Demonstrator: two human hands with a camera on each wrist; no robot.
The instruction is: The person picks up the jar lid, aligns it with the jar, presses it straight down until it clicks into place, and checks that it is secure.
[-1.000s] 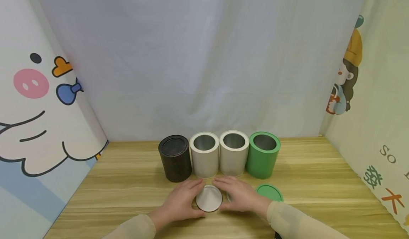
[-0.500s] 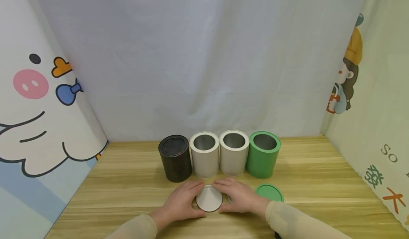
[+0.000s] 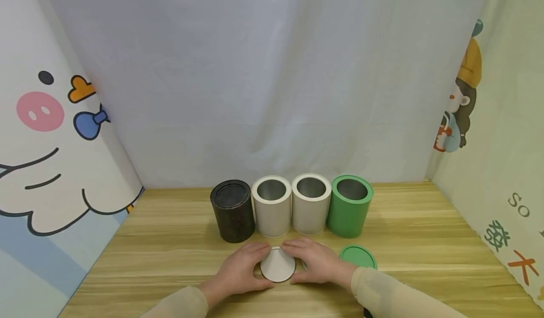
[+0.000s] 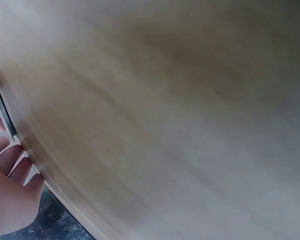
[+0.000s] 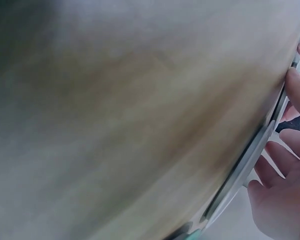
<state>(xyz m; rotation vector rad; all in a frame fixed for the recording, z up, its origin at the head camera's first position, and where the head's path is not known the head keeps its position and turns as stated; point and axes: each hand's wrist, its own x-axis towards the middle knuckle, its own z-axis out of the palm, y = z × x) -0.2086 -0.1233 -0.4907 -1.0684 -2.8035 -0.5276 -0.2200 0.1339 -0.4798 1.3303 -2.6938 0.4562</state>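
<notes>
A lidded black can [image 3: 233, 216] stands leftmost on the counter [image 3: 161, 242]; the left hand [image 3: 239, 270] curves its fingers round a white lid [image 3: 278, 265] before an open white can [image 3: 273, 219]; the right hand [image 3: 318, 263] does likewise opposite, near a green lid [image 3: 358, 255].

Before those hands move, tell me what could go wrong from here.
Sideways nudge: the right hand partly covers a second white lid, so it might push that lid along unnoticed.
Crowding: both hands' fingers flank the same white lid, so the left hand and right could pull unevenly and tilt it.
Knock: the black can stands just beyond the hands; a forward swing might bump it.
</notes>
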